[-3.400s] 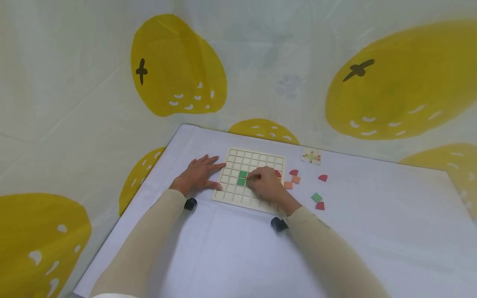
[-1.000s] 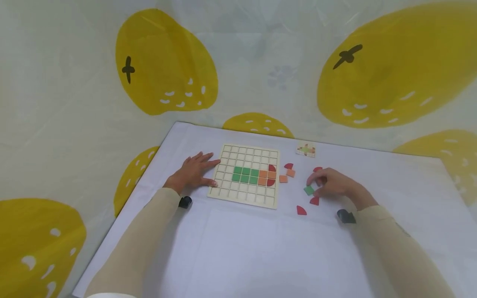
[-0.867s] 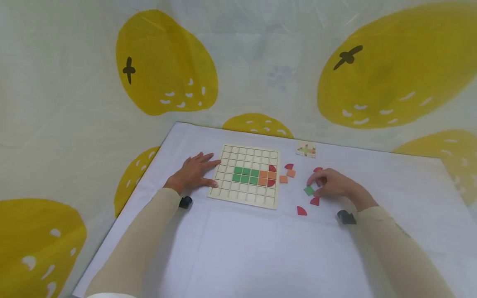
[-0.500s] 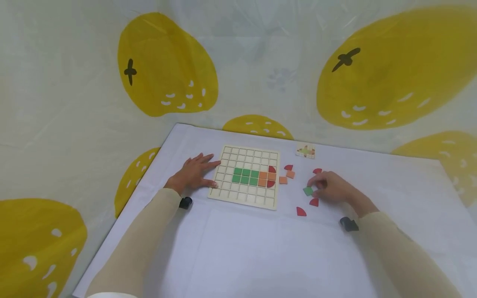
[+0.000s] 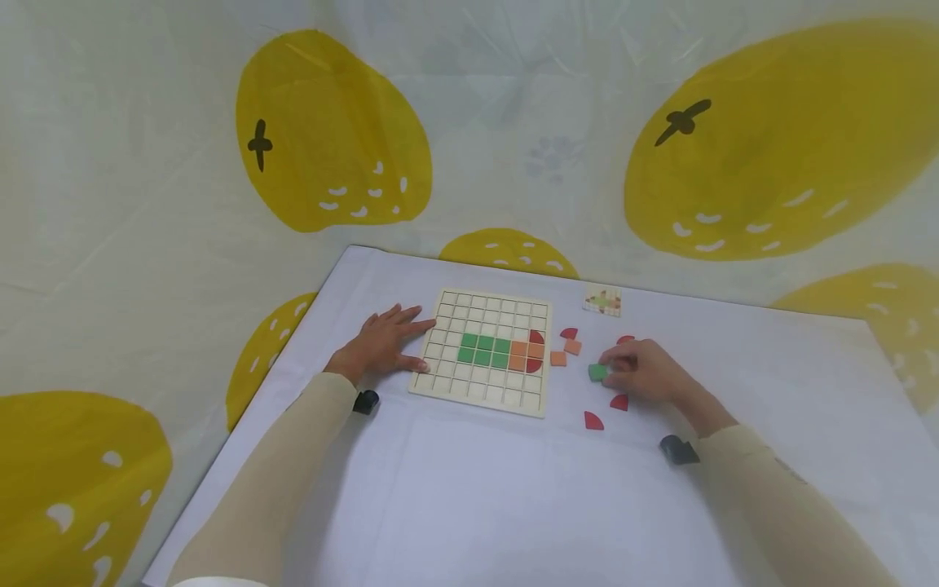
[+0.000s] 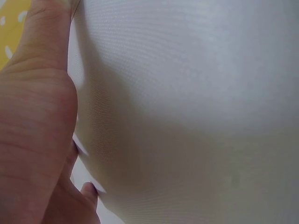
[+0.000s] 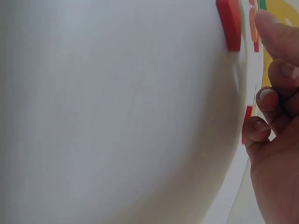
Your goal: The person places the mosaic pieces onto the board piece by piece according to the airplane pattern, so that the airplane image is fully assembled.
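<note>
A pale wooden grid board (image 5: 486, 390) lies on the white table, holding a block of green squares (image 5: 484, 350), orange squares (image 5: 526, 356) and red quarter-round pieces (image 5: 537, 337). My left hand (image 5: 385, 345) rests flat beside the board's left edge, fingertips touching it. My right hand (image 5: 637, 371) pinches a green square tile (image 5: 597, 372) just above the table, right of the board. In the right wrist view my curled fingers (image 7: 275, 112) show beside a red piece (image 7: 230, 24).
Loose pieces lie right of the board: two orange squares (image 5: 566, 352) and red quarter-rounds (image 5: 592, 421), (image 5: 619, 402), (image 5: 568, 333). A small pattern card (image 5: 602, 301) lies at the table's far edge. A lemon-print sheet (image 5: 337, 139) hangs behind and around the table.
My right hand left the board, went right to the loose pieces, took hold of the green tile and has carried it a little leftward. The left hand stayed put.
</note>
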A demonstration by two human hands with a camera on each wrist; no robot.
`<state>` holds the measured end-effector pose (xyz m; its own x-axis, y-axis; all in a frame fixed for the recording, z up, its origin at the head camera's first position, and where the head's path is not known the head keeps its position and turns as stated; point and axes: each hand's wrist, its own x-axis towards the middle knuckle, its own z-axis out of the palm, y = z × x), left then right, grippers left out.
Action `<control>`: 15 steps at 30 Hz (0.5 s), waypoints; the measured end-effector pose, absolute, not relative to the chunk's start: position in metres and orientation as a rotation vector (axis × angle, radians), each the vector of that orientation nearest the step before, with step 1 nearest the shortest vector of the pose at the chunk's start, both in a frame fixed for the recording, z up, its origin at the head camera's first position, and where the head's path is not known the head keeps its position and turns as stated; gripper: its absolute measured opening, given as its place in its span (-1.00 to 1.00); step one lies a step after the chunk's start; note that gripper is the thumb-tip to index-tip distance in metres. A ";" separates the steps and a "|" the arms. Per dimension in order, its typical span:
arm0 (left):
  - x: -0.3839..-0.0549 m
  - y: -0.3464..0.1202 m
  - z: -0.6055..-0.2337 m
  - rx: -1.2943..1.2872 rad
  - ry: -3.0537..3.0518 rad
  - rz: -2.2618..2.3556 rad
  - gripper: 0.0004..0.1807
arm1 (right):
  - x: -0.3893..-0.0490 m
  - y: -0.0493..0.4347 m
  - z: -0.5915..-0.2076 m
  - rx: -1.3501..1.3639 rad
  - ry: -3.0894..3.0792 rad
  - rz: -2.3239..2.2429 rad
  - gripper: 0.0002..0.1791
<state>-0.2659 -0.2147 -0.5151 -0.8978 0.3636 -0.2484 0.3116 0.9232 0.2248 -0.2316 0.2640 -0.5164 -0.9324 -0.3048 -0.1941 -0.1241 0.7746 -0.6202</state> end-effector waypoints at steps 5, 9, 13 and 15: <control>-0.266 -0.212 -0.514 0.480 2.792 0.266 0.06 | -0.231 0.251 -0.513 -0.361 2.717 -0.891 -0.63; -0.266 -0.212 -0.514 0.480 2.790 0.270 0.06 | -0.230 0.241 -0.511 -0.370 2.723 -0.895 -0.62; -0.266 -0.212 -0.515 0.484 2.797 0.258 0.05 | -0.228 0.228 -0.511 -0.369 2.704 -0.924 -0.64; -0.265 -0.212 -0.515 0.479 2.797 0.258 0.05 | -0.227 0.223 -0.511 -0.359 2.693 -0.937 -0.65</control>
<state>-0.2653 -0.2116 -0.5149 -0.9023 0.3492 -0.2528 0.2971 0.9286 0.2222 -0.2266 0.2225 -0.5105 -0.9336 -0.3165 -0.1681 -0.1438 0.7604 -0.6333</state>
